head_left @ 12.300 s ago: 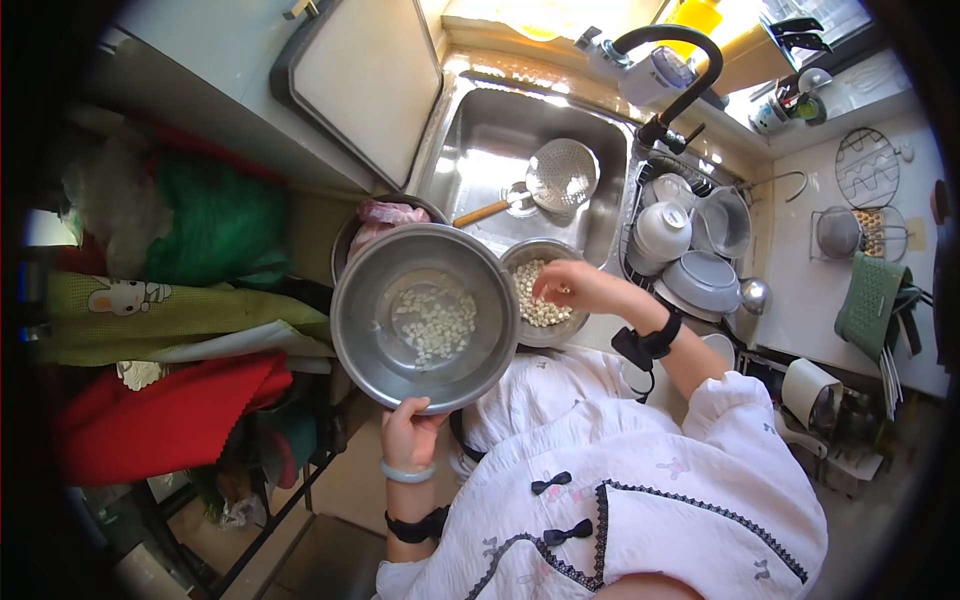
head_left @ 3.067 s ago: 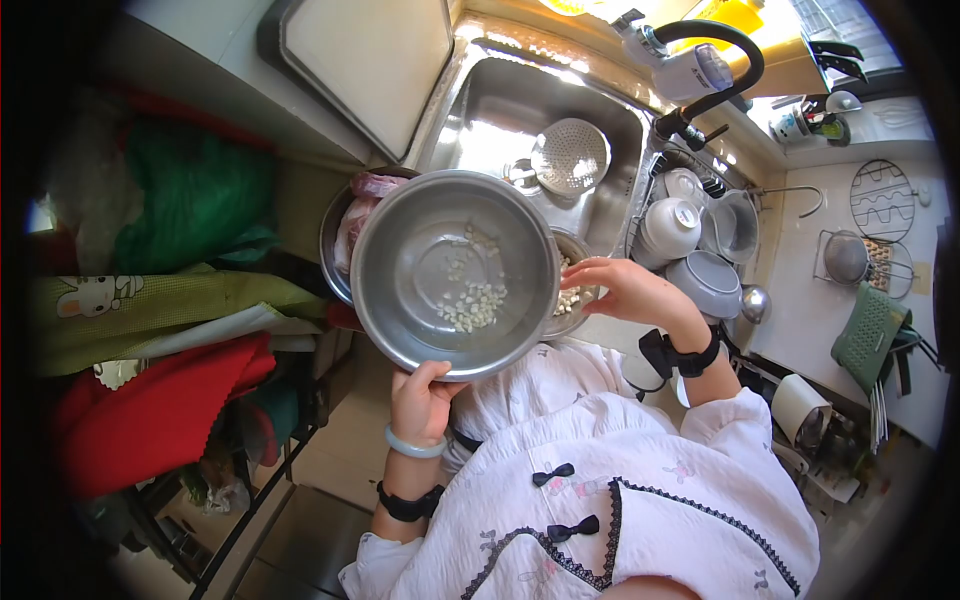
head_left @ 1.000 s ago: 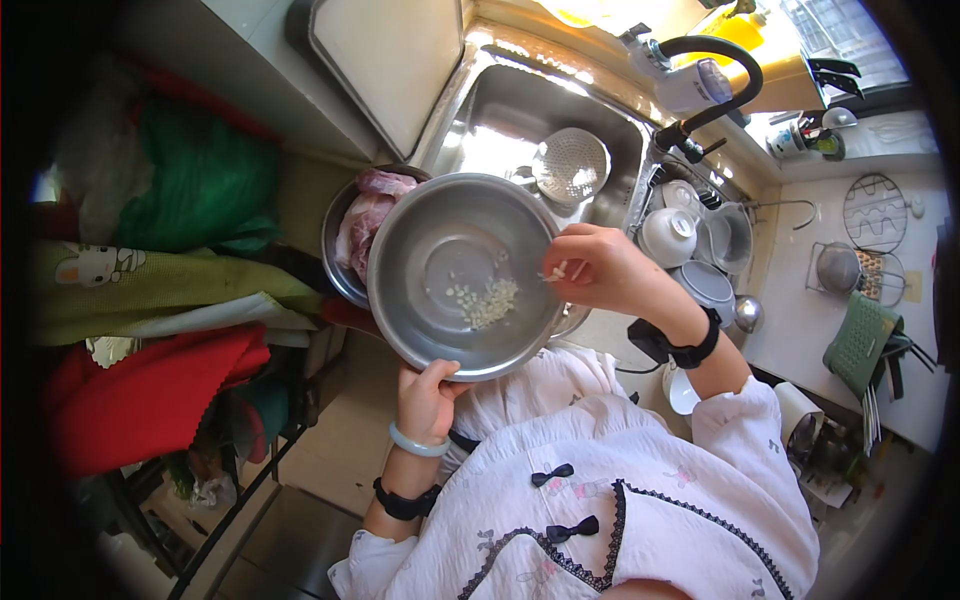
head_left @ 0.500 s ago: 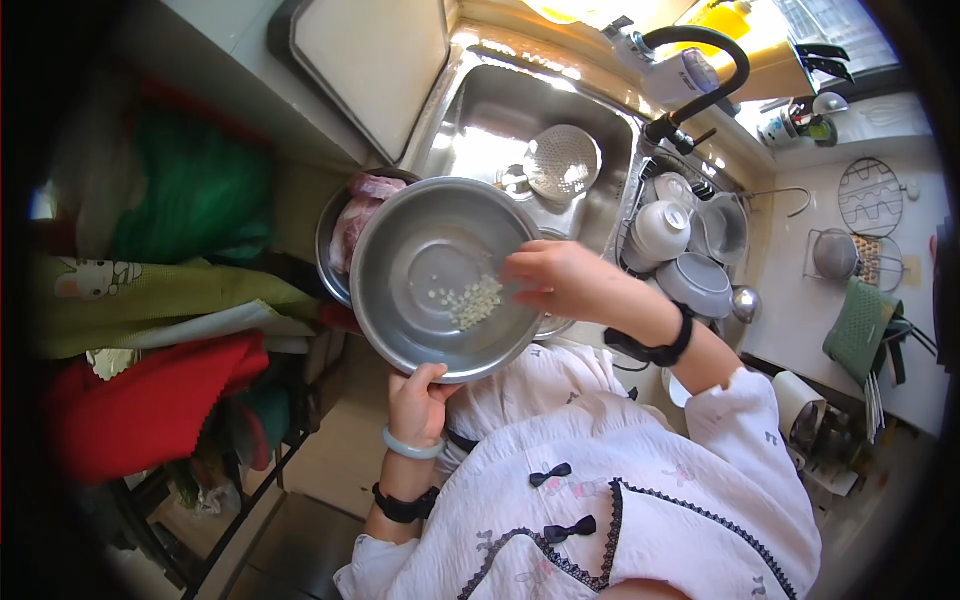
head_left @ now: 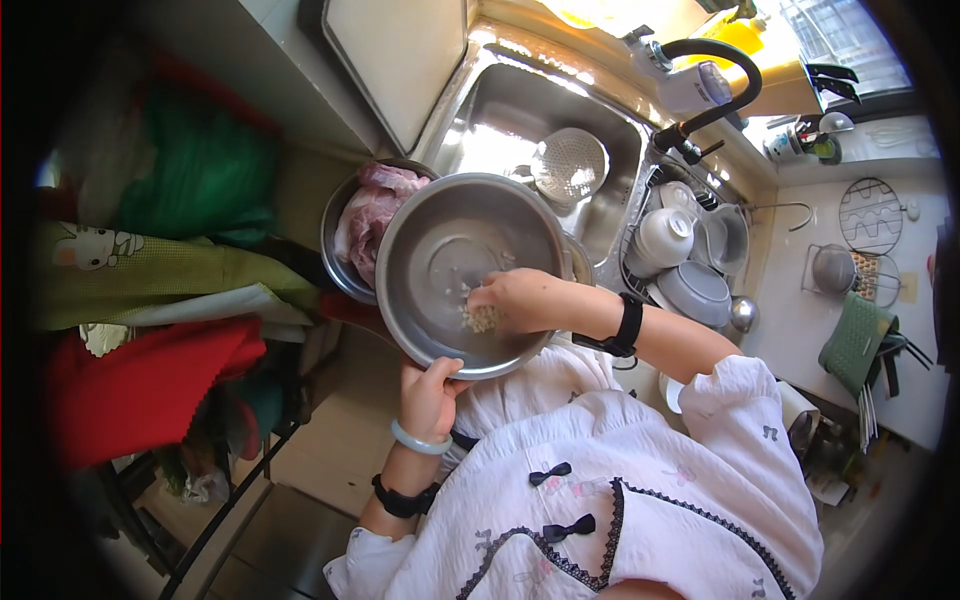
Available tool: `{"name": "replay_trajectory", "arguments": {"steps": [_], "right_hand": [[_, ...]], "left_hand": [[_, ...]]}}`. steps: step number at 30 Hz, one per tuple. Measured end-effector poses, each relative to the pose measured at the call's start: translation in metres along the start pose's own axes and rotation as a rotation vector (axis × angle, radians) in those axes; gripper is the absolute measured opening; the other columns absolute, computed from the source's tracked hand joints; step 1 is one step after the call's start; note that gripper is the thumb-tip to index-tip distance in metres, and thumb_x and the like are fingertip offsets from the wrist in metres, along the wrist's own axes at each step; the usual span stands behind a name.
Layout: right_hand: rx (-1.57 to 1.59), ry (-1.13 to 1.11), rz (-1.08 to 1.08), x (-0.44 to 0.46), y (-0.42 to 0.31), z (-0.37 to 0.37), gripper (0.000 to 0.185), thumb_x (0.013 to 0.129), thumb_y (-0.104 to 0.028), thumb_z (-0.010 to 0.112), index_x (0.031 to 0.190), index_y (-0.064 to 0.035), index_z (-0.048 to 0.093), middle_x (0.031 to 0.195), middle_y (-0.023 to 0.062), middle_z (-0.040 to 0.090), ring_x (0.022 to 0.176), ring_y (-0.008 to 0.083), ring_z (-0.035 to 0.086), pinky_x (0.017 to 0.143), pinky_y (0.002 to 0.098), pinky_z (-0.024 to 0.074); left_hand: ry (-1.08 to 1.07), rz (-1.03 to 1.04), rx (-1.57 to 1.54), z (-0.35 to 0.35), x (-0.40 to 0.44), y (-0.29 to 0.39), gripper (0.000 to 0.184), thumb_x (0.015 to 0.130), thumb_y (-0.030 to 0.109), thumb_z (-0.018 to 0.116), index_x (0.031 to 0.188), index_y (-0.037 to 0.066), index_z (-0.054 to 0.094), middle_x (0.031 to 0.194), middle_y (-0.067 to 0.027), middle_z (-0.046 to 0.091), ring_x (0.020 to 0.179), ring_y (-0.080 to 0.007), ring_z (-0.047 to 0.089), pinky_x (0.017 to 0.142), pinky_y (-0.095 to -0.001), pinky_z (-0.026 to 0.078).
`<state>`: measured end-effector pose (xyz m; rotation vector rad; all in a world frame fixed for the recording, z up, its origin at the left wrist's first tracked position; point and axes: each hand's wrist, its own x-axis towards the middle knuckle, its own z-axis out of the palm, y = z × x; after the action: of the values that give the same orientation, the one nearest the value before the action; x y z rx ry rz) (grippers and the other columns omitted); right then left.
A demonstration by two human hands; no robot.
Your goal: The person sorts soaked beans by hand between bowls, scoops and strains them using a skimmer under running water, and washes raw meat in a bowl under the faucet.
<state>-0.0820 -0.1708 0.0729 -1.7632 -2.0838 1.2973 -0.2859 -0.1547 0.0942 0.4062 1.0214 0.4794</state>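
Left hand [head_left: 428, 400] grips a smooth round metal basin [head_left: 415, 255]; right hand [head_left: 525, 300] curls at small pale pieces [head_left: 478, 319], its grasp unclear.

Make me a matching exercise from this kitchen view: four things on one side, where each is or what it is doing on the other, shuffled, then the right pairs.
Column one
1. Left hand
2. Right hand
3. Perforated skimmer
4. Pink meat

Column two
A. Lying in the sink
B. Gripping the rim of the large steel bowl
C. In the partly covered bowl
D. Reaching in at the pale pieces

Right pairs
1-B, 2-D, 3-A, 4-C
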Motion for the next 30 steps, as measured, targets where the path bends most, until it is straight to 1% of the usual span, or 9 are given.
{"name": "replay_trajectory", "arguments": {"steps": [4, 7, 11, 16, 20, 22, 26, 28, 30], "right_hand": [[0.23, -0.076, -0.161, 0.001, 0.004, 0.009, 0.026, 0.069, -0.011, 0.06, 0.096, -0.0128, 0.061, 0.092, 0.0109, 0.059, 0.084, 0.0297, 0.059, 0.074, 0.0366, 0.0454], [0.413, -0.274, -0.048, 0.001, 0.0, 0.001, 0.023, 0.069, -0.011, 0.06, 0.092, -0.0105, 0.062, 0.088, 0.0104, 0.062, 0.082, 0.0279, 0.059, 0.073, 0.0348, 0.0454], [0.344, -0.301, -0.09, -0.003, 0.001, -0.01, 0.021, 0.068, -0.009, 0.059, 0.09, -0.0099, 0.062, 0.082, 0.0099, 0.063, 0.079, 0.0261, 0.06, 0.07, 0.034, 0.0459], [0.024, 0.002, -0.022, -0.002, 0.018, -0.01, 0.01, 0.063, -0.007, 0.058, 0.072, -0.0074, 0.062, 0.076, 0.0102, 0.061, 0.071, 0.0289, 0.058, 0.063, 0.036, 0.0462], [0.027, 0.005, -0.037, -0.003, 0.021, -0.012, 0.008, 0.062, -0.007, 0.056, 0.069, -0.0069, 0.061, 0.073, 0.0109, 0.06, 0.069, 0.0297, 0.057, 0.062, 0.0373, 0.0459], [-0.085, 0.202, 0.008, 0.001, 0.027, -0.015, 0.008, 0.063, -0.007, 0.055, 0.069, -0.0069, 0.061, 0.07, 0.0114, 0.058, 0.068, 0.0289, 0.057, 0.063, 0.0376, 0.046], [0.002, 0.12, -0.035, -0.002, 0.027, -0.012, 0.007, 0.065, -0.007, 0.056, 0.069, -0.0068, 0.061, 0.067, 0.0119, 0.057, 0.068, 0.029, 0.058, 0.062, 0.0377, 0.046], [-0.14, 0.29, -0.025, 0.001, 0.031, -0.016, 0.006, 0.066, -0.006, 0.057, 0.07, -0.0061, 0.061, 0.068, 0.0117, 0.057, 0.069, 0.029, 0.058, 0.063, 0.0373, 0.0465], [-0.048, 0.238, -0.053, -0.007, 0.019, -0.022, 0.006, 0.067, -0.005, 0.057, 0.071, -0.0056, 0.061, 0.07, 0.0113, 0.058, 0.069, 0.0291, 0.058, 0.063, 0.0372, 0.0468]], "left_hand": [[-0.001, -0.004, 0.037, 0.0, 0.0, -0.001, 0.038, 0.073, -0.009, 0.046, 0.11, -0.002, 0.044, 0.098, -0.0136, 0.056, 0.083, -0.0244, 0.062, 0.067, -0.0362, 0.057], [-0.02, -0.018, 0.023, 0.001, -0.001, -0.002, 0.04, 0.073, -0.009, 0.046, 0.112, -0.002, 0.042, 0.098, -0.0136, 0.056, 0.083, -0.0249, 0.062, 0.066, -0.0368, 0.058], [-0.012, -0.013, 0.023, 0.002, -0.001, -0.004, 0.042, 0.073, -0.009, 0.046, 0.114, -0.002, 0.04, 0.1, -0.0143, 0.055, 0.083, -0.0258, 0.062, 0.066, -0.0378, 0.058], [-0.015, -0.007, 0.003, 0.005, -0.001, -0.002, 0.043, 0.072, -0.01, 0.046, 0.114, -0.002, 0.04, 0.101, -0.0149, 0.054, 0.083, -0.0265, 0.062, 0.067, -0.0384, 0.058], [-0.025, -0.008, 0.017, 0.008, 0.0, -0.002, 0.044, 0.072, -0.01, 0.046, 0.114, -0.002, 0.039, 0.101, -0.0148, 0.054, 0.083, -0.0265, 0.062, 0.066, -0.0386, 0.058], [-0.023, -0.003, 0.012, 0.006, -0.001, -0.001, 0.043, 0.072, -0.01, 0.046, 0.114, -0.002, 0.039, 0.101, -0.0148, 0.054, 0.083, -0.0266, 0.062, 0.066, -0.0385, 0.058], [-0.015, -0.013, 0.026, 0.005, -0.001, 0.0, 0.043, 0.072, -0.01, 0.046, 0.115, -0.003, 0.04, 0.1, -0.0148, 0.055, 0.083, -0.0269, 0.062, 0.066, -0.0387, 0.058], [-0.014, -0.017, 0.026, 0.004, 0.0, 0.0, 0.043, 0.072, -0.009, 0.045, 0.115, -0.003, 0.04, 0.1, -0.0149, 0.055, 0.083, -0.027, 0.062, 0.066, -0.0387, 0.058], [-0.01, -0.024, 0.01, 0.004, -0.001, 0.001, 0.045, 0.072, -0.01, 0.047, 0.114, 0.002, 0.04, 0.099, -0.0117, 0.055, 0.083, -0.0222, 0.061, 0.065, -0.034, 0.058]]}}
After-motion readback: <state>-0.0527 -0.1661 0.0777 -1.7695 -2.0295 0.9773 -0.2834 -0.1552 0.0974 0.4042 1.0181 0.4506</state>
